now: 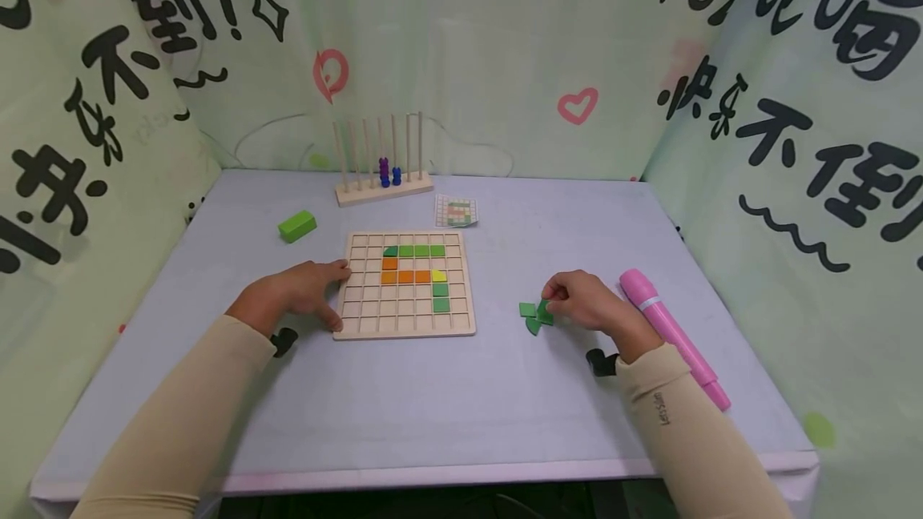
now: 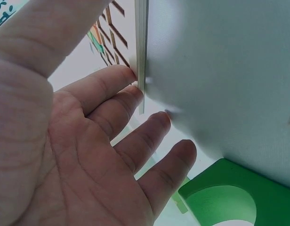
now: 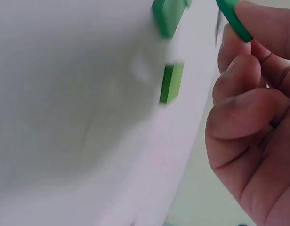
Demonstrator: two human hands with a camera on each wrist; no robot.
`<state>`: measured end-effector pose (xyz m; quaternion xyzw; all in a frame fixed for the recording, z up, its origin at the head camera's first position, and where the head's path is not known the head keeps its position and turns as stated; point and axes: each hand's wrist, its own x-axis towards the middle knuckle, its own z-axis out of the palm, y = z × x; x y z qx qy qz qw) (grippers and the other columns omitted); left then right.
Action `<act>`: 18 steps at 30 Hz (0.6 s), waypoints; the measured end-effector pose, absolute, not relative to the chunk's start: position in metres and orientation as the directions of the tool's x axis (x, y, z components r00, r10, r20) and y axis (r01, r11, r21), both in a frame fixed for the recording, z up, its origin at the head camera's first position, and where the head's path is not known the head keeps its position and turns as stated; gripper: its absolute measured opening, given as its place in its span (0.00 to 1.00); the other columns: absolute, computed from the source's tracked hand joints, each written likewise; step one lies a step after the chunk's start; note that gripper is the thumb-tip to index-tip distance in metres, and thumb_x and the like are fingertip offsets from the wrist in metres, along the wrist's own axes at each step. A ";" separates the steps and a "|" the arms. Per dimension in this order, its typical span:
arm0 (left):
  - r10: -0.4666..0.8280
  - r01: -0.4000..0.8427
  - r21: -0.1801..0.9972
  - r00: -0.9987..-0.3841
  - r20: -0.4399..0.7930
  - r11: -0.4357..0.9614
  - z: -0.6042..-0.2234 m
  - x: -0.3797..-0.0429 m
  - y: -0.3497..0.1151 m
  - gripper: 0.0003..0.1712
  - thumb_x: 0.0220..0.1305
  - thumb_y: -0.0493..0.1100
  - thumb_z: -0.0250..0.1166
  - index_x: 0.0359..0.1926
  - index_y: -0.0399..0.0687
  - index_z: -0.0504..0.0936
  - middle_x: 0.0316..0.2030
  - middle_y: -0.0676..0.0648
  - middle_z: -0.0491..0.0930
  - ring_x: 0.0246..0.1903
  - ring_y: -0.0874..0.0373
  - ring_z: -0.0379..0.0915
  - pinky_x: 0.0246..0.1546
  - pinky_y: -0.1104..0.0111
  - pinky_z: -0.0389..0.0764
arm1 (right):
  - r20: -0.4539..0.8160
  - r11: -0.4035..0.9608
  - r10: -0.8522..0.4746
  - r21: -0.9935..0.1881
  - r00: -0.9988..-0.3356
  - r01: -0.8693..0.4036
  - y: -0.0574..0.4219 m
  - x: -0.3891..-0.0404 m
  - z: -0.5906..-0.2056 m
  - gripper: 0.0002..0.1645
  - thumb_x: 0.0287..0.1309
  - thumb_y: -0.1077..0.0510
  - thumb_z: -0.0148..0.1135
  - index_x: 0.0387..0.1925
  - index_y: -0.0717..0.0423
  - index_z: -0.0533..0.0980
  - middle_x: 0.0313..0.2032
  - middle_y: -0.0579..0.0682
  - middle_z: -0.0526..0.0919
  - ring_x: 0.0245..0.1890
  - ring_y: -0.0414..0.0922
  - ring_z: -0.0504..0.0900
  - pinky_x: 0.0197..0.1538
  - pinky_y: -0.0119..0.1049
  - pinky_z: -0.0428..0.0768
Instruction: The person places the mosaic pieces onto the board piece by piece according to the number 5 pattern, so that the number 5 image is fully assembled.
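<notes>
A wooden grid board [image 1: 368,323] lies flat on the table, with green, orange and yellow tiles [image 1: 407,277] set in some of its squares. My left hand [image 1: 299,292] touches the board's left edge, the fingers nearly straight and the thumb by the front corner; the left wrist view shows fingertips against that edge. To the right of the board, my right hand [image 1: 587,303] pinches a green tile [image 3: 235,20] between thumb and finger. Close by lie a square green tile [image 1: 528,309] and a curved-sided green tile [image 1: 533,327].
Behind the board are a pattern card [image 1: 456,211] and a wooden peg stand [image 1: 385,192] with purple and blue beads. A green block [image 1: 297,226] sits at back left. One pink tube-shaped thing [image 1: 678,335] lies beside my right forearm. Printed curtains [image 1: 461,62] surround the table.
</notes>
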<state>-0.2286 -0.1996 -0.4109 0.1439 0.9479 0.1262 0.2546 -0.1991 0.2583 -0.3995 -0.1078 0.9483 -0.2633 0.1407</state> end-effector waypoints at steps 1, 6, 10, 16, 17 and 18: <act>0.335 0.206 0.312 -0.829 -0.448 0.927 -0.411 -0.228 -0.200 0.60 0.54 0.54 0.81 0.81 0.44 0.59 0.82 0.40 0.50 0.78 0.31 0.50 0.75 0.39 0.60 | -0.217 0.829 -0.288 -0.545 -0.932 -0.129 0.254 -0.200 -0.399 0.06 0.65 0.63 0.63 0.42 0.59 0.80 0.35 0.50 0.80 0.39 0.46 0.76 0.40 0.35 0.75; 0.330 0.203 0.308 -0.829 -0.451 0.930 -0.411 -0.229 -0.200 0.60 0.54 0.55 0.81 0.81 0.44 0.59 0.82 0.40 0.51 0.77 0.31 0.51 0.74 0.39 0.61 | -0.250 0.800 -0.344 -0.582 -0.905 -0.144 0.228 -0.204 -0.403 0.05 0.65 0.63 0.64 0.42 0.58 0.81 0.34 0.49 0.81 0.36 0.45 0.76 0.39 0.34 0.75; 0.325 0.196 0.310 -0.832 -0.450 0.930 -0.412 -0.228 -0.201 0.61 0.54 0.54 0.82 0.81 0.44 0.59 0.82 0.40 0.52 0.77 0.32 0.52 0.74 0.39 0.61 | -0.273 0.783 -0.389 -0.601 -0.880 -0.160 0.202 -0.207 -0.407 0.05 0.66 0.63 0.65 0.42 0.58 0.81 0.34 0.49 0.81 0.35 0.44 0.76 0.38 0.35 0.75; 0.314 0.180 0.315 -0.835 -0.452 0.932 -0.414 -0.228 -0.200 0.61 0.53 0.54 0.82 0.81 0.45 0.58 0.82 0.40 0.51 0.78 0.32 0.51 0.74 0.39 0.61 | -0.255 0.743 -0.476 -0.629 -0.842 -0.229 0.165 -0.214 -0.412 0.04 0.65 0.64 0.66 0.41 0.56 0.82 0.34 0.47 0.82 0.36 0.43 0.77 0.41 0.34 0.76; 0.315 0.181 0.315 -0.835 -0.451 0.932 -0.414 -0.229 -0.200 0.61 0.53 0.54 0.82 0.81 0.45 0.58 0.82 0.40 0.51 0.78 0.32 0.51 0.74 0.39 0.61 | -0.255 0.737 -0.487 -0.634 -0.835 -0.237 0.159 -0.216 -0.412 0.03 0.65 0.64 0.65 0.40 0.55 0.82 0.34 0.47 0.82 0.36 0.43 0.77 0.42 0.35 0.76; 0.315 0.181 0.315 -0.836 -0.450 0.932 -0.414 -0.229 -0.201 0.61 0.53 0.54 0.82 0.81 0.46 0.59 0.82 0.41 0.51 0.78 0.32 0.51 0.74 0.39 0.61 | -0.255 0.734 -0.496 -0.635 -0.830 -0.244 0.153 -0.217 -0.412 0.03 0.65 0.64 0.65 0.39 0.55 0.82 0.34 0.47 0.82 0.36 0.43 0.77 0.42 0.34 0.76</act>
